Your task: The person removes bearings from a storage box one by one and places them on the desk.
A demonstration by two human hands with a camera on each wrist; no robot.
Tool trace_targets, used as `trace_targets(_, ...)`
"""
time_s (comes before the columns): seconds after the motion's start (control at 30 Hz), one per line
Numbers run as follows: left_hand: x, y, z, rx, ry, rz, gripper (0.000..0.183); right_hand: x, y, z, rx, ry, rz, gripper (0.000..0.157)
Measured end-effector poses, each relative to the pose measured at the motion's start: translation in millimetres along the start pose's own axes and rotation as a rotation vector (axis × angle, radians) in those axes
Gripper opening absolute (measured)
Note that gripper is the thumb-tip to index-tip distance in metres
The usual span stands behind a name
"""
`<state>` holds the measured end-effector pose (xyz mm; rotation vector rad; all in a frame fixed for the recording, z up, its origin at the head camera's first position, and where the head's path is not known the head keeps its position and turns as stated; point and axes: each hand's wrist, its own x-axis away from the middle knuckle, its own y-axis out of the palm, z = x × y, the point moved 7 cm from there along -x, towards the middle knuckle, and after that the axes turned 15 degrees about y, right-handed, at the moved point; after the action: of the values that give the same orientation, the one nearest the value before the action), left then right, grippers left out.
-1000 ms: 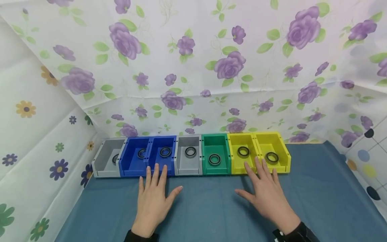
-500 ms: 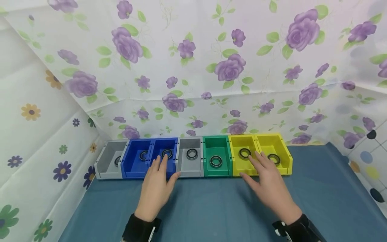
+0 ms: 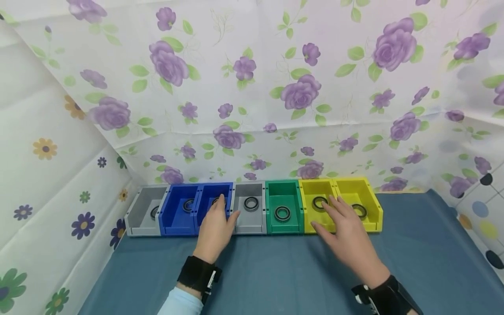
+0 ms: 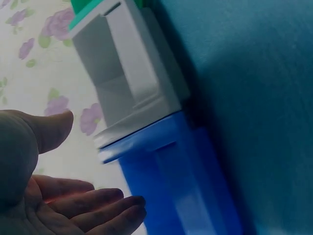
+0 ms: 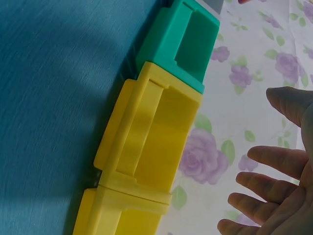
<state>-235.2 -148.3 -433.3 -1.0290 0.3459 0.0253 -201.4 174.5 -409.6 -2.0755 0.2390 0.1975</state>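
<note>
A row of small bins holds black-sealed ring bearings, one in each. My left hand (image 3: pixel 214 232) reaches over the right-hand blue bin (image 3: pixel 205 214), fingertips in front of its bearing (image 3: pixel 215 200), which they partly hide. In the left wrist view that hand (image 4: pixel 54 196) has its thumb well apart from relaxed fingers, and nothing between them shows. My right hand (image 3: pixel 348 236) hovers before the two yellow bins (image 3: pixel 346 186); its fingers are spread and hold nothing in the right wrist view. The yellow bins' bearings (image 3: pixel 314 204) lie close by its fingertips.
Left of my left hand are another blue bin (image 3: pixel 173 221) and a grey bin (image 3: pixel 138 223). Between my hands stand a second grey bin (image 3: pixel 250 223) and a green bin (image 3: pixel 283 192). Blue cloth (image 3: pixel 275 275) covers the table; a flowered sheet (image 3: pixel 256 96) hangs behind.
My left hand has moved forward and to the right, from in front of the blue bins to over the right-hand one. My right hand has shifted only slightly. The view has tilted up a little.
</note>
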Motion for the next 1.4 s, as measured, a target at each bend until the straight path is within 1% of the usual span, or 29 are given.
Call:
trace_targets(0.07, -1.5, 4.3, -3.2, 0.005, -0.019, 0.001, 0.07, -1.5, 0.0, 1.3, 0.004, -0.002, 0.005, 0.06)
trace_targets(0.2, -3.8, 10.8, -6.2, 0.014, -0.029, 0.004, 0.066, -5.3, -4.7, 5.2, 0.005, 0.002, 0.013, 0.056)
trace_targets(0.37, -7.2, 15.8, -6.5, 0.023, -0.042, -0.008, 0.058, -13.5, -17.4, 10.4, -0.006, 0.021, 0.021, 0.056)
trace_targets(0.57, -9.9, 16.3, -5.4, 0.021, -0.036, -0.008, 0.053, -29.2, -37.2, 23.0, -0.009, 0.043, 0.027, 0.057)
trace_targets(0.73, -12.4, 14.2, -4.8, 0.029, -0.02, -0.009, 0.049, -43.8, -44.8, 40.3, 0.005, 0.068, 0.004, 0.053)
trace_targets(0.83, -13.7, 12.8, -4.6, 0.031, -0.016, -0.013, 0.046, -51.6, -42.8, 51.0, 0.016, 0.099, -0.034, 0.051)
trace_targets(0.97, -14.9, 12.0, -5.1, 0.013, -0.017, -0.015, 0.036, -58.3, -34.3, 63.8, 0.034, 0.144, -0.105, 0.051)
trace_targets(1.07, -15.6, 13.3, -6.4, 0.005, -0.023, -0.02, 0.029, -59.3, -25.4, 72.0, 0.047, 0.168, -0.17, 0.051)
trace_targets(1.2, -16.6, 14.3, -7.9, -0.008, -0.028, -0.018, 0.026, -60.0, -13.4, 81.2, 0.056, 0.185, -0.238, 0.051)
trace_targets(1.4, -17.8, 13.6, -7.8, -0.001, -0.05, -0.023, 0.022, -64.3, -1.1, 91.1, 0.066, 0.182, -0.279, 0.051)
